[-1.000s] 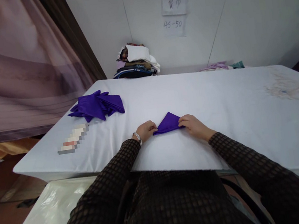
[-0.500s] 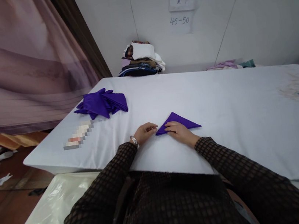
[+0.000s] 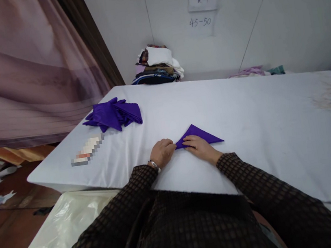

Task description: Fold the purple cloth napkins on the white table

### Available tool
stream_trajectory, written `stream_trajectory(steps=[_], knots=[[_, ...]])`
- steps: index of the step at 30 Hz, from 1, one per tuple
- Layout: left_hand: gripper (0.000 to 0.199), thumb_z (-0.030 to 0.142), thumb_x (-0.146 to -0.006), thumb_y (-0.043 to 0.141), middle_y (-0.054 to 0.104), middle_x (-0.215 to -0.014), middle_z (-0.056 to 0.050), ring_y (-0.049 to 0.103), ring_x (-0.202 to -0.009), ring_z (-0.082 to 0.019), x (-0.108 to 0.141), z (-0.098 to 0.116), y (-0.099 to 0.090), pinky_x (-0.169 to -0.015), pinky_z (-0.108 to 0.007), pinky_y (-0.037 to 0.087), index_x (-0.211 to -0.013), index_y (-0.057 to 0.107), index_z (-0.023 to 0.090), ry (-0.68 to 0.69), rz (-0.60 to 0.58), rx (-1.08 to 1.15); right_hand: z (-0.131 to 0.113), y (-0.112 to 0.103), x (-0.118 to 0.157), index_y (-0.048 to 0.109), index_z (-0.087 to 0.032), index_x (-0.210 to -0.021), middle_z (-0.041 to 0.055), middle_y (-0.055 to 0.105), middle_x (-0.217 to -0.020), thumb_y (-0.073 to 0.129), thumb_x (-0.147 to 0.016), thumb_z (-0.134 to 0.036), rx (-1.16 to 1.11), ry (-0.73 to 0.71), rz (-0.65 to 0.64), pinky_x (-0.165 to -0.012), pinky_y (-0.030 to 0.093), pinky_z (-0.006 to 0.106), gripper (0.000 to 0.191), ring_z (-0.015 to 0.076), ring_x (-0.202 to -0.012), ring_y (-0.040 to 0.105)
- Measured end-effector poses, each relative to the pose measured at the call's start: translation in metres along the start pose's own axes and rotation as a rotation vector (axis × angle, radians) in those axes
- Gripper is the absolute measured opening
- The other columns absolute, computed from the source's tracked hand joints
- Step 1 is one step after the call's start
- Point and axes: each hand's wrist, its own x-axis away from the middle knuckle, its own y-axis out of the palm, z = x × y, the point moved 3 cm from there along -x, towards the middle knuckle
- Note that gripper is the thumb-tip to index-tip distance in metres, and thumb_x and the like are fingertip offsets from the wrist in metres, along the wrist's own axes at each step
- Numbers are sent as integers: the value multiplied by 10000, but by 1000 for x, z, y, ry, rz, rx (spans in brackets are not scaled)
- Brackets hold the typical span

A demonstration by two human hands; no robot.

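Note:
A purple cloth napkin (image 3: 203, 134), folded into a flat triangle, lies on the white-covered table (image 3: 264, 126) with its peak pointing away from me. At its left corner, my left hand (image 3: 162, 153) has its fingers closed on the tip, which they partly hide. My right hand (image 3: 200, 148) rests on the napkin's near edge, left of the middle, its fingers stretched out and lying on the fabric. A bracelet (image 3: 154, 165) circles my left wrist.
Toward the back left of the table sits a loose pile of purple napkins (image 3: 111, 114). Nearer me is a pixelated, blurred-out object (image 3: 87, 150). Stacked clothes (image 3: 157, 65) stand by the wall behind. A plastic-covered surface (image 3: 57, 233) adjoins the table at lower left.
My left hand has moved slightly right onto the napkin's left corner and closed its fingers there. My right hand stays in place on the napkin.

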Motion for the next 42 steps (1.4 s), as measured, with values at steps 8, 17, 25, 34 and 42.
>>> stream_trajectory(steps=[8, 17, 25, 34, 42], knots=[[246, 148, -870, 474, 644, -875, -43, 552, -805, -170, 7, -1, 0, -696, -301, 448, -937, 692, 243, -70, -120, 28, -1, 1, 1, 675, -233, -1084, 93, 584, -1238, 501, -888, -189, 34, -4, -44, -1002, 392, 478, 266, 228, -1199, 477], [176, 290, -815, 539, 636, -836, -23, 575, -770, -154, 15, -9, -5, -696, -283, 471, -841, 699, 219, -412, -34, 395, -2, 1, 0, 677, -220, -1084, 111, 576, -1244, 492, -889, -182, 37, -13, -54, -998, 387, 489, 271, 237, -1191, 481], [231, 414, -813, 562, 611, -789, -6, 558, -697, -146, 3, -5, -2, -629, -278, 425, -802, 683, 218, -632, -52, 388, -1, 2, 0, 683, -216, -1074, 110, 584, -1229, 508, -882, -179, 60, -35, -24, -991, 402, 479, 263, 238, -1179, 492], [151, 273, -835, 531, 602, -823, -47, 554, -850, -214, 1, 3, 2, -702, -328, 450, -762, 641, 201, -526, -94, 181, 0, 3, 1, 680, -209, -1077, 122, 583, -1229, 506, -879, -189, 48, -45, -17, -993, 396, 491, 264, 248, -1184, 487], [427, 360, -881, 474, 472, -1369, -106, 401, -1275, -244, -41, 42, 8, -1067, -448, 305, -1274, 487, 193, -175, -38, 324, -10, -4, -5, 647, -196, -1096, 104, 597, -1204, 505, -850, -145, -106, -119, 26, -968, 427, 412, 288, 225, -1128, 528]])
